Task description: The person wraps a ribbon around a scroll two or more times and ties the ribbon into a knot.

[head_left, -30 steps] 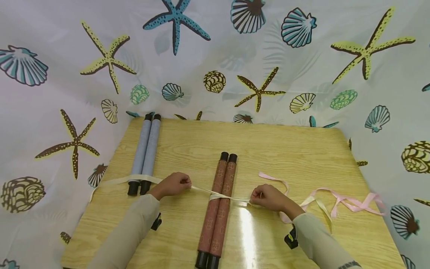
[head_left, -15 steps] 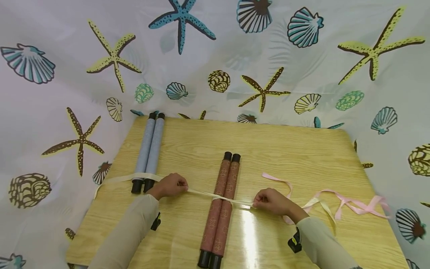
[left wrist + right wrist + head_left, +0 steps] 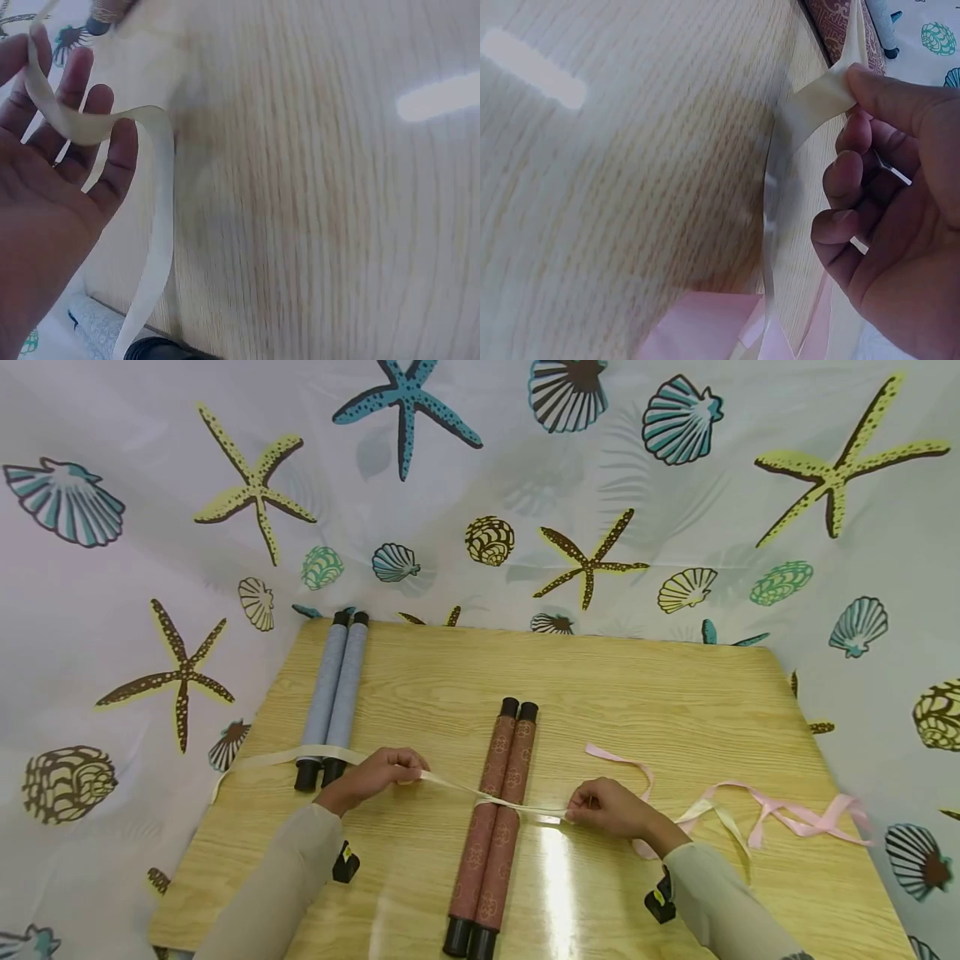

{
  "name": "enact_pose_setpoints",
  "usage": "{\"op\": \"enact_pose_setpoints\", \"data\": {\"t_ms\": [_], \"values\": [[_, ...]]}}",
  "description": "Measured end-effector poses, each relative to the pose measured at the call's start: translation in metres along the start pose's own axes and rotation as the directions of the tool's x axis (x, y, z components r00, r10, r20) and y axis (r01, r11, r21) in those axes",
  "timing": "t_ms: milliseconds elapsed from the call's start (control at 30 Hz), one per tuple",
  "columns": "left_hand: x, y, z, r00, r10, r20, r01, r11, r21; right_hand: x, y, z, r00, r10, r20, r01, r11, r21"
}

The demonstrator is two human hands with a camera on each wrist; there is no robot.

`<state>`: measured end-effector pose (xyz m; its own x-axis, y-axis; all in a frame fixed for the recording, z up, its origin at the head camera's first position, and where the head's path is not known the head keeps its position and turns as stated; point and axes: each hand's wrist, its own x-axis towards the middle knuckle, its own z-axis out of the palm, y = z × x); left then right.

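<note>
The left hand [image 3: 378, 774] has loosened since a moment ago: its fingers, earlier curled into a fist over the cream ribbon [image 3: 450, 784], now lie nearly straight, with the ribbon draped loosely across them, as the left wrist view shows [image 3: 97, 131]. The right hand [image 3: 609, 808] has barely shifted and pinches the other stretch of the same ribbon between thumb and curled fingers [image 3: 821, 101]. The ribbon crosses over the pair of brown rolls [image 3: 495, 827] lying side by side in the middle of the table [image 3: 660, 693]; whether a knot sits there is hard to make out. The ribbon's far left end trails past a pair of blue-grey rolls [image 3: 333, 697]. A pink ribbon [image 3: 795, 814] lies tangled at the right, partly hidden behind the right wrist. A seashell-print curtain [image 3: 150, 527] surrounds the table.
</note>
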<state>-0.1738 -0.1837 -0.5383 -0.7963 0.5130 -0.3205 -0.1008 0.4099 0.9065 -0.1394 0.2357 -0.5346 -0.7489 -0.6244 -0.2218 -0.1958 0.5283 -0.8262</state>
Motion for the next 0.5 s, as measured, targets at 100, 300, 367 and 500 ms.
{"op": "enact_pose_setpoints", "data": {"t_ms": [100,300,367,500], "values": [[-0.001,0.001,0.001,1.000,0.020,-0.007,-0.021,0.994,-0.111,-0.001,-0.002,0.000,1.000,0.000,-0.001,0.000,1.000,0.003],[-0.004,0.011,0.005,0.984,0.178,0.020,-0.157,0.910,-0.383,0.000,-0.001,0.000,1.000,-0.006,-0.003,0.006,1.000,-0.008],[-0.005,0.018,0.006,0.968,0.248,0.033,-0.198,0.840,-0.506,0.001,-0.001,0.000,1.000,-0.009,-0.005,0.009,1.000,-0.011],[-0.005,0.034,0.011,0.929,0.368,0.017,-0.261,0.690,-0.674,0.001,0.000,0.000,1.000,-0.008,-0.011,0.008,1.000,-0.015]]}}
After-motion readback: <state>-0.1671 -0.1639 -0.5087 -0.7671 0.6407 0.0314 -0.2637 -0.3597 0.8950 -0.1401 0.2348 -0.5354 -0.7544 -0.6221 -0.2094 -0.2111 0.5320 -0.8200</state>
